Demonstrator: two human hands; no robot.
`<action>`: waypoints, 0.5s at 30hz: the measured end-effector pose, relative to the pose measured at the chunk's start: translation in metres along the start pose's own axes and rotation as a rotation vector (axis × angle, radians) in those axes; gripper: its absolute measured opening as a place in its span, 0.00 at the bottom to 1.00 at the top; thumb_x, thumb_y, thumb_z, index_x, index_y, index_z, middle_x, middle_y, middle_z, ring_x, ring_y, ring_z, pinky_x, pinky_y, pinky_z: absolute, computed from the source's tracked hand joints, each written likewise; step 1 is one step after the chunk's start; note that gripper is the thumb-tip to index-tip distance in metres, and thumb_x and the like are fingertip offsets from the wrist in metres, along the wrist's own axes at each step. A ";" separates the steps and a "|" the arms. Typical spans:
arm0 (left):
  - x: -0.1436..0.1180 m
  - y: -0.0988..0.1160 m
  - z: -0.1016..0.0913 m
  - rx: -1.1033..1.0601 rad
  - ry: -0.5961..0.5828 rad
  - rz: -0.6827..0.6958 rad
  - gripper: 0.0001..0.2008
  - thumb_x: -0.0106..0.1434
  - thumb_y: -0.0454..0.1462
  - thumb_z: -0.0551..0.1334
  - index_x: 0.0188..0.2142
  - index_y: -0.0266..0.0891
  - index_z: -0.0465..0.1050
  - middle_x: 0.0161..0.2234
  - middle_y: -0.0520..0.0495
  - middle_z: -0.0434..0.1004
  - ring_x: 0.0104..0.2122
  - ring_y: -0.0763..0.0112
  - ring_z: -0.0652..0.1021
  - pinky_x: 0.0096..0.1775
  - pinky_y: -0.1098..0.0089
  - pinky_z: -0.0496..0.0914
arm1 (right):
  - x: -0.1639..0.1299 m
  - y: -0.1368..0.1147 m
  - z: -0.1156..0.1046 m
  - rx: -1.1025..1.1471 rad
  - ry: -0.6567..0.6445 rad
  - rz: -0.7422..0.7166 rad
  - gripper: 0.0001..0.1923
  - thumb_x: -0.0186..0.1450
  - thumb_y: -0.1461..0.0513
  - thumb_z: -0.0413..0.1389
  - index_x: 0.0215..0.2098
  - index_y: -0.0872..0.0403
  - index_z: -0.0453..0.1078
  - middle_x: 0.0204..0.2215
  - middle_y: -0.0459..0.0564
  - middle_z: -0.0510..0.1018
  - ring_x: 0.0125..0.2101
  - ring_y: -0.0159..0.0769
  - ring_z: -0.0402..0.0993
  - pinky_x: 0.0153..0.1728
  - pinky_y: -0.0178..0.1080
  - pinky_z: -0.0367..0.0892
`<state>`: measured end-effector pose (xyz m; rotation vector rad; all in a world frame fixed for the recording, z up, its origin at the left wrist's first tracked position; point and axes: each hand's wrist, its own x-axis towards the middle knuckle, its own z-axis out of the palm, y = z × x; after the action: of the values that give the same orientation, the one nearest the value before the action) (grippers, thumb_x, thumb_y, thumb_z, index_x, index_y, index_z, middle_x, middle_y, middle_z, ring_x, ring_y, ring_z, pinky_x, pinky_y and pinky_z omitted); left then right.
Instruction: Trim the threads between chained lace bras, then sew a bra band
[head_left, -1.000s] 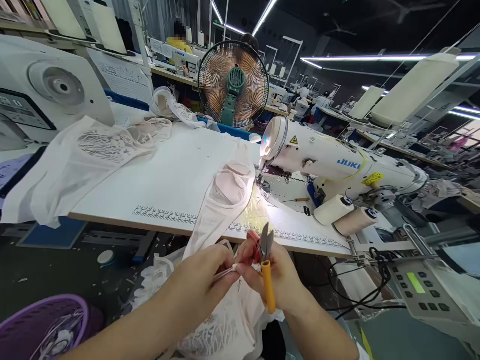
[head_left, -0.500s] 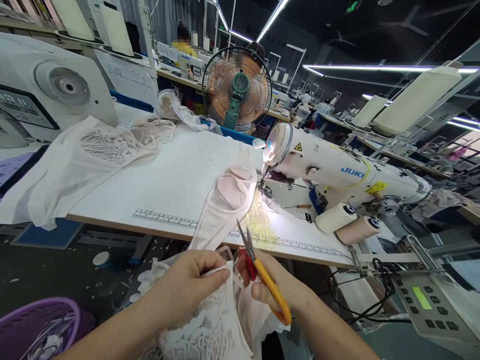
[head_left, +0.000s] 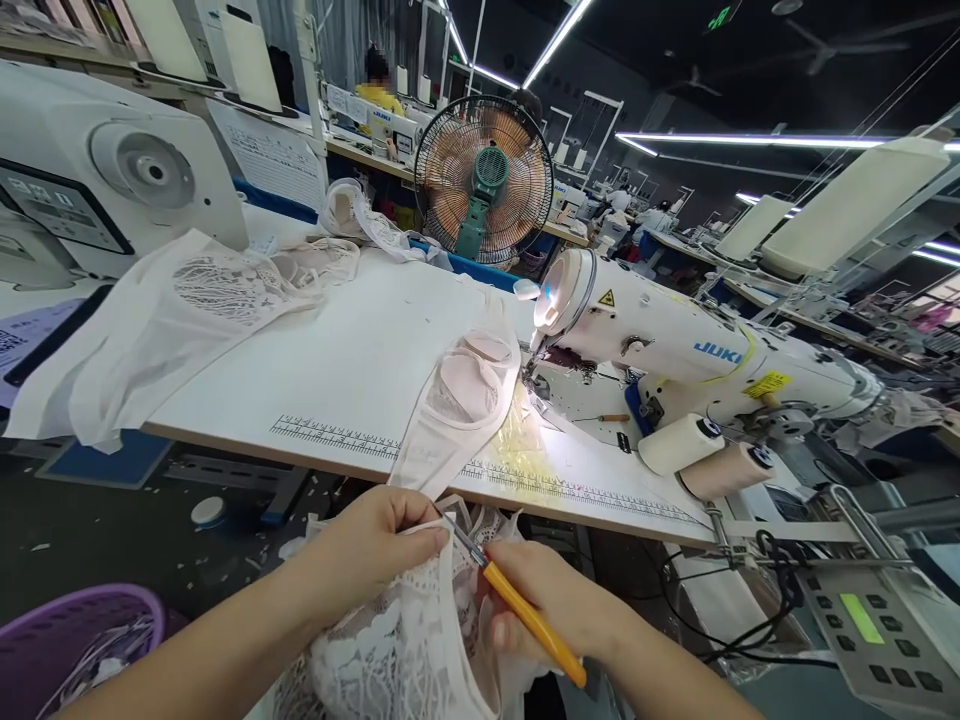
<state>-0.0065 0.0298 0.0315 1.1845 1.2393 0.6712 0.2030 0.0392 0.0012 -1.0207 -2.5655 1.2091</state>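
Observation:
My left hand (head_left: pixel 390 540) pinches the edge of a white lace bra (head_left: pixel 397 640) between thumb and fingers, below the table's front edge. In my right hand (head_left: pixel 532 600) is a pair of scissors (head_left: pixel 529 615) with orange handles. Its blade tips point up and left and reach the bra's edge beside my left thumb; whether they touch the fabric I cannot tell. Some of my right fingers are hidden behind the handle and the fabric. Further up, a pale bra cup (head_left: pixel 471 385) lies on the white table (head_left: pixel 360 340), its band hanging over the front edge.
A JUKI sewing machine (head_left: pixel 675 330) with its lamp lit stands on the right, two thread cones (head_left: pixel 682 442) beside it. More lace pieces (head_left: pixel 217 300) lie at the left by another machine (head_left: pixel 112 170). A fan (head_left: pixel 487 180) stands behind the table. A purple basket (head_left: pixel 142 600) is lower left.
The scissors have come down and left, from pointing upward to the bra's edge by my left hand. My left hand still holds the edge. The view has shifted slightly.

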 end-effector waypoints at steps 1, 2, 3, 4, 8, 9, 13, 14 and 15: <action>0.001 0.000 0.000 -0.029 -0.006 -0.018 0.13 0.46 0.44 0.59 0.15 0.39 0.61 0.14 0.58 0.52 0.18 0.77 0.54 0.22 0.74 0.49 | 0.001 0.000 0.000 -0.012 0.003 0.010 0.24 0.55 0.40 0.46 0.26 0.53 0.55 0.21 0.44 0.62 0.21 0.30 0.58 0.23 0.33 0.55; 0.001 0.000 -0.001 -0.060 -0.013 -0.038 0.13 0.45 0.44 0.60 0.15 0.38 0.62 0.15 0.58 0.54 0.18 0.77 0.55 0.22 0.74 0.50 | 0.001 -0.001 0.001 -0.019 0.001 0.021 0.24 0.55 0.41 0.46 0.26 0.53 0.55 0.22 0.44 0.62 0.22 0.30 0.58 0.23 0.33 0.56; 0.001 0.000 -0.001 -0.095 -0.020 -0.057 0.13 0.44 0.45 0.61 0.15 0.38 0.63 0.15 0.58 0.54 0.18 0.77 0.56 0.23 0.73 0.51 | 0.002 -0.002 0.001 -0.022 -0.002 0.032 0.24 0.55 0.41 0.47 0.26 0.53 0.55 0.22 0.44 0.62 0.22 0.30 0.58 0.23 0.33 0.56; 0.002 0.000 -0.001 -0.125 -0.028 -0.074 0.14 0.43 0.45 0.61 0.15 0.38 0.63 0.15 0.58 0.55 0.18 0.77 0.56 0.23 0.73 0.51 | 0.002 -0.003 0.001 -0.020 -0.003 0.041 0.24 0.55 0.41 0.47 0.25 0.53 0.55 0.22 0.44 0.62 0.21 0.30 0.58 0.23 0.33 0.56; 0.002 0.001 -0.003 -0.168 -0.044 -0.096 0.15 0.42 0.45 0.62 0.14 0.38 0.60 0.14 0.59 0.53 0.18 0.78 0.54 0.23 0.73 0.50 | 0.002 -0.005 0.003 -0.001 0.031 0.047 0.23 0.55 0.42 0.48 0.23 0.53 0.53 0.20 0.43 0.61 0.20 0.28 0.56 0.21 0.32 0.53; 0.002 0.001 -0.004 -0.168 -0.043 -0.092 0.15 0.42 0.45 0.62 0.14 0.38 0.61 0.14 0.59 0.53 0.18 0.78 0.54 0.23 0.73 0.50 | 0.002 -0.005 0.004 0.009 0.044 0.047 0.23 0.55 0.42 0.48 0.23 0.53 0.53 0.19 0.42 0.60 0.20 0.28 0.55 0.21 0.32 0.53; 0.002 0.001 -0.005 -0.184 -0.059 -0.082 0.13 0.44 0.44 0.62 0.15 0.37 0.65 0.15 0.57 0.57 0.18 0.77 0.58 0.24 0.73 0.53 | 0.002 -0.003 0.011 0.078 0.088 0.087 0.23 0.55 0.44 0.51 0.22 0.54 0.54 0.18 0.41 0.59 0.19 0.27 0.53 0.20 0.32 0.52; 0.002 0.001 -0.005 -0.188 -0.071 -0.083 0.13 0.44 0.44 0.62 0.16 0.37 0.66 0.15 0.56 0.58 0.19 0.76 0.59 0.24 0.73 0.54 | 0.002 -0.002 0.013 0.101 0.089 0.093 0.22 0.56 0.44 0.51 0.22 0.54 0.55 0.18 0.41 0.59 0.19 0.27 0.53 0.20 0.31 0.52; 0.002 0.001 -0.005 -0.189 -0.083 -0.084 0.13 0.44 0.44 0.62 0.16 0.36 0.66 0.15 0.56 0.59 0.19 0.75 0.60 0.24 0.73 0.55 | 0.002 -0.001 0.015 0.123 0.087 0.099 0.21 0.56 0.45 0.51 0.22 0.54 0.55 0.18 0.41 0.59 0.19 0.27 0.52 0.19 0.31 0.51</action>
<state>-0.0105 0.0335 0.0319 0.9889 1.1240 0.6548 0.1948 0.0301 -0.0085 -1.1580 -2.3691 1.2978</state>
